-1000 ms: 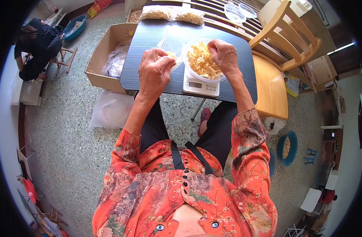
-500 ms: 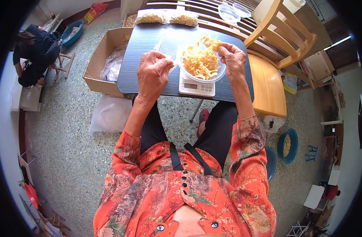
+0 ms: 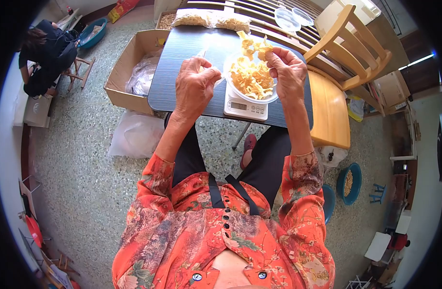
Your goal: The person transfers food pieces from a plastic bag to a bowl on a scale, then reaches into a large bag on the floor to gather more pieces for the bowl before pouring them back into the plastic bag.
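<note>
A clear plastic bowl [image 3: 266,100] heaped with pale yellow dried strips [image 3: 251,79] sits on a white kitchen scale [image 3: 246,111]. Above the bowl's right side, my right hand [image 3: 289,73] pinches a few of the dried strips [image 3: 254,46], lifted over the heap. My left hand [image 3: 197,87] is closed in a pinch to the left of the bowl. It grips what looks like a thin clear plastic bag [image 3: 219,82], mostly hidden by the fingers. The digits on the scale's display are too small to read.
Two filled bags [image 3: 192,18] lie at the far edge of the dark table [image 3: 168,82]. A cardboard box [image 3: 116,79] with plastic bags stands left, a wooden chair [image 3: 329,108] right. Blue basins [image 3: 351,197] are on the floor. Another person [image 3: 47,58] sits far left.
My right hand has raised a clump of dried strips higher above the bowl. My left hand stays pinched near the bowl's left side. The whole view has shifted slightly.
</note>
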Demonstrator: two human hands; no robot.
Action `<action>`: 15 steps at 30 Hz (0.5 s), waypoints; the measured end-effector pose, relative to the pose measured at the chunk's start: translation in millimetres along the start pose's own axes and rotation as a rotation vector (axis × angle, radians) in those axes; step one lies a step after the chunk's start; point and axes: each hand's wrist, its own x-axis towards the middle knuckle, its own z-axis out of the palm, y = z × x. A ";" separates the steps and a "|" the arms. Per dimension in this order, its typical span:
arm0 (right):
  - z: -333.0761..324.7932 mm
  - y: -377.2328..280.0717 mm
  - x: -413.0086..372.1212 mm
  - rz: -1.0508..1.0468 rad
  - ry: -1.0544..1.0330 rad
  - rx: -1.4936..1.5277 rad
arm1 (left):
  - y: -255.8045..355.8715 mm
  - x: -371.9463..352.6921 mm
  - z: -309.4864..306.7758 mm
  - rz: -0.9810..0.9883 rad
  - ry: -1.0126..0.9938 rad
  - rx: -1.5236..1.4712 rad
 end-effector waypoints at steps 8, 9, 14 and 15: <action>62.7 20.7 -11.8 -0.501 -0.010 -0.646 | -3.4 -1.6 -7.5 -0.013 0.038 -0.038; 66.9 26.5 -13.3 -0.554 -0.034 -0.734 | -3.9 -2.4 -9.2 -0.016 0.047 -0.052; 68.1 32.0 -5.8 -0.692 -0.525 -1.074 | -12.4 -7.0 -14.4 -0.027 0.045 -0.070; 68.0 31.8 -6.1 -0.689 -0.524 -1.076 | -11.6 -7.4 -14.5 -0.042 0.045 -0.087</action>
